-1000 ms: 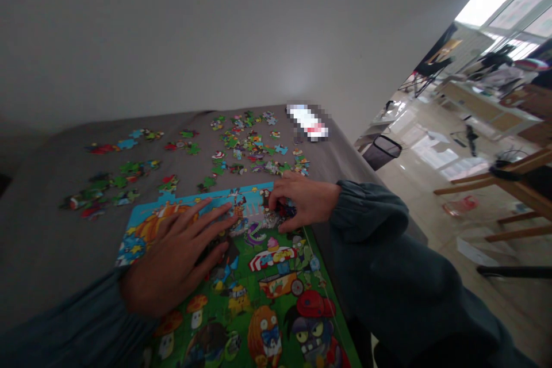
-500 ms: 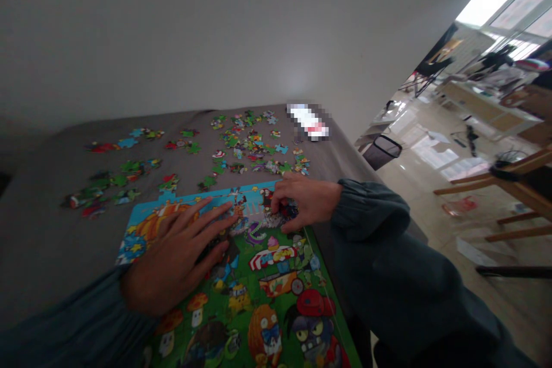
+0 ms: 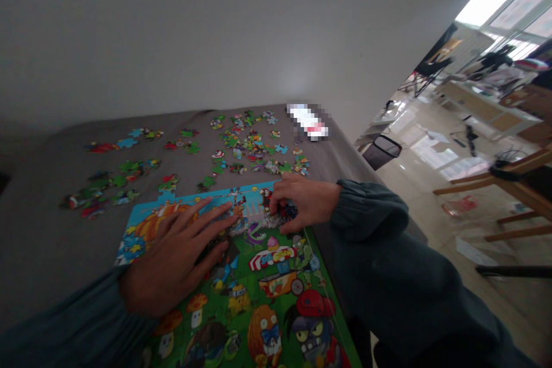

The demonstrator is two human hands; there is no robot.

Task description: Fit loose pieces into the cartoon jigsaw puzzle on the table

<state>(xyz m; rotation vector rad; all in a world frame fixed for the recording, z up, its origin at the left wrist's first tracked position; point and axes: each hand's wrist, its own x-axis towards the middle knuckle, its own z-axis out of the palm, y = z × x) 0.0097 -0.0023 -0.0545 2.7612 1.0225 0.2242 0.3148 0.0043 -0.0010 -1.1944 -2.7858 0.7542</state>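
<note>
A colourful cartoon jigsaw puzzle board (image 3: pixel 267 299) lies on the grey table (image 3: pixel 38 241) in front of me. My left hand (image 3: pixel 176 259) rests flat on the puzzle's upper left part, fingers spread. My right hand (image 3: pixel 302 201) is curled at the puzzle's upper right corner, fingertips pinching a dark red puzzle piece (image 3: pixel 282 210) against the board. Both arms wear dark teal sleeves.
Several loose puzzle pieces (image 3: pixel 250 146) lie scattered across the far part of the table, with more pieces (image 3: pixel 107 184) to the left. A blurred white and red object (image 3: pixel 308 121) sits at the far right corner. Beyond the table's right edge are a black bin (image 3: pixel 382 150) and wooden furniture (image 3: pixel 513 184).
My right hand's fingers shifted slightly on the piece at the puzzle's corner. My left hand stayed flat in place.
</note>
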